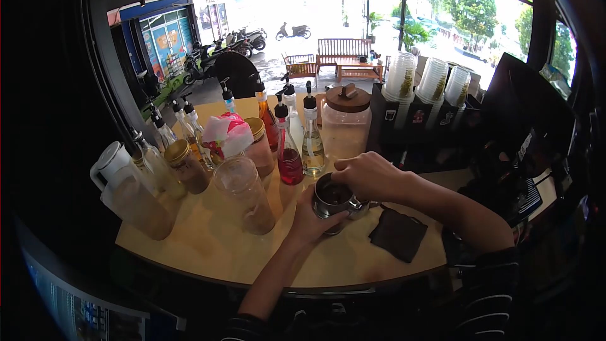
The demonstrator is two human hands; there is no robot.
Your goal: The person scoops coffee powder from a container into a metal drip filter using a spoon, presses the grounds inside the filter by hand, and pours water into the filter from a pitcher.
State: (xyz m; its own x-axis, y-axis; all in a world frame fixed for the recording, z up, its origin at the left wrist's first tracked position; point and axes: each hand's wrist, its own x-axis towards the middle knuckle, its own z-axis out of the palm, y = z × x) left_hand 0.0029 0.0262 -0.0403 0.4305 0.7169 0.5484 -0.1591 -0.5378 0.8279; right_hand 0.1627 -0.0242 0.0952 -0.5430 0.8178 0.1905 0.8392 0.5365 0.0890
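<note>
A small metal cup [333, 194] with dark contents stands on the wooden counter. My left hand [310, 218] is wrapped round its left and front side, the thumb across the front. Over the cup's rim my right hand [363, 175] is closed, its fingers pinched together and reaching into the opening; what they hold is hidden. A folded dark cloth [398, 234] lies to the right of the cup. Just behind the cup are a pump bottle of red syrup [290, 165] and one of pale yellow liquid [313, 151].
An empty clear jar [245, 196] stands left of my left hand, with a lidded pitcher [136, 199] farther left. Gold-lidded jars [189, 167] and several pump bottles line the back. A large wooden-lidded jar [346, 129] and stacked plastic cups [401, 76] stand behind, right.
</note>
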